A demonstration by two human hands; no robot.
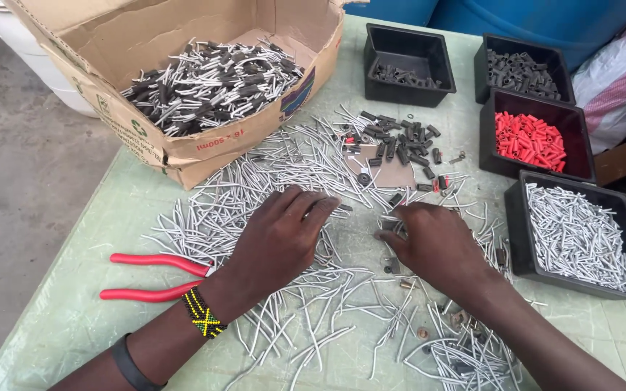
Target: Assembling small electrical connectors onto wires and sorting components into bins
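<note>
The left hand is laid palm down near the middle of the table, its fingers loosely spread and curled over a heap of grey wire pieces, which it touches. The right hand rests just beside it, its fingers pressed together and pinching a small dark part at the fingertips; what exactly the part is cannot be told. A beaded wristband and a black band are worn on the left forearm.

Red-handled pliers lie near the table's left edge, just beside the left wrist. A loose cluster of short black sleeves is scattered on the table beyond the hands, around a small piece of brown card.

An open cardboard box holding grey wires with black sleeves stands at the far left corner. 4 black trays are seen toward the right edge: 1 at the far edge with a few black sleeves, 1 at the far right corner with more black sleeves, 1 with red sleeves, and the nearest with grey wire pieces. The last tray lies just beside the right hand.
</note>
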